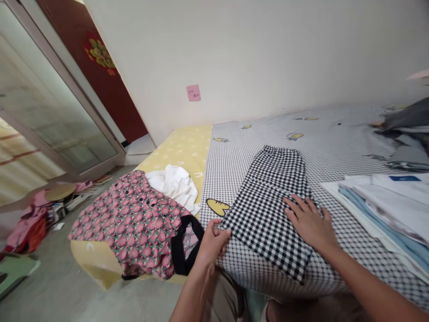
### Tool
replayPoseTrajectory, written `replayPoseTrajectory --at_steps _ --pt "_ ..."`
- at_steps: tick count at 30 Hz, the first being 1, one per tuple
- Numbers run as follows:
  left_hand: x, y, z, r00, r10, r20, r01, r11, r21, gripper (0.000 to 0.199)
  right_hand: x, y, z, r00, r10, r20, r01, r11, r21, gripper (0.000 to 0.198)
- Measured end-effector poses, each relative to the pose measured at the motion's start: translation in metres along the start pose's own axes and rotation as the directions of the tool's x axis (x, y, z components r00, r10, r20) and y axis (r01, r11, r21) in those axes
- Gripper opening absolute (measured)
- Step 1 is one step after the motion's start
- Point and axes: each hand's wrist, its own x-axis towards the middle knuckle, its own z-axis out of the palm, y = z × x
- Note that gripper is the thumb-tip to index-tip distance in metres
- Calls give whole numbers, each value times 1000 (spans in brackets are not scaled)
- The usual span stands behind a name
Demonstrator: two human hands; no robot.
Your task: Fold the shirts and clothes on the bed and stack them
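Note:
A pair of black-and-white checked pants point(264, 214) lies folded on the bed, its gathered waistband at the far end. At its near left corner, my left hand point(213, 243) has thumb and fingers closed on the hem. My right hand point(313, 226) rests flat with spread fingers on the right side of the pants. Left of my left hand lies a pink floral garment point(140, 219) with dark buttons and a black band point(179, 250). A crumpled white cloth point(176, 185) sits just behind it.
The bed has a small-checked sheet point(231, 165) with a yellow strip point(167, 145) at left. Folded white and blue clothes point(395, 205) are stacked at right, with dark grey clothes point(409, 125) beyond. A wall point(254, 58) stands behind. A green stool point(16, 270) is on the floor.

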Motion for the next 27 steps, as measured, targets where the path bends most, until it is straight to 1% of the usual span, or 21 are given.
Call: replayPoseTrajectory --at_steps 2,4,8,10,13,16,19,23,25,27 --pt "0 3 0 999 -16 51 17 1000 -17 73 0 0 0 1000 -1 -1 1 1000 -12 69" --pt "1 7 3 995 -34 97 34 999 4 72 0 0 -1 1000 -11 -1 11 1000 -21 69" --pt "8 11 10 983 -95 154 65 980 187 54 0 -1 -2 1000 1 26 0 1000 -31 71" --pt "13 12 13 979 -116 167 73 968 241 50 1 -1 -2 999 15 38 -13 999 -37 72" --pt "17 12 15 979 -132 156 80 950 303 50 2 -2 -1 999 21 27 -19 999 -48 70" --pt "18 13 13 987 -132 95 80 903 421 47 3 -3 -1 999 28 18 -27 999 -47 69" --pt "17 17 11 996 -89 -2 72 795 602 39 4 -5 -2 999 28 38 -27 999 -25 67" --pt "12 32 16 995 28 -99 68 551 832 32 4 -9 -7 998 51 46 -53 997 54 62" --pt "6 40 21 992 59 -112 75 438 896 35 5 -12 -10 996 70 46 -77 986 146 58" --pt "0 46 23 991 79 -112 78 343 936 39 6 -14 -12 994 97 40 -105 950 295 53"
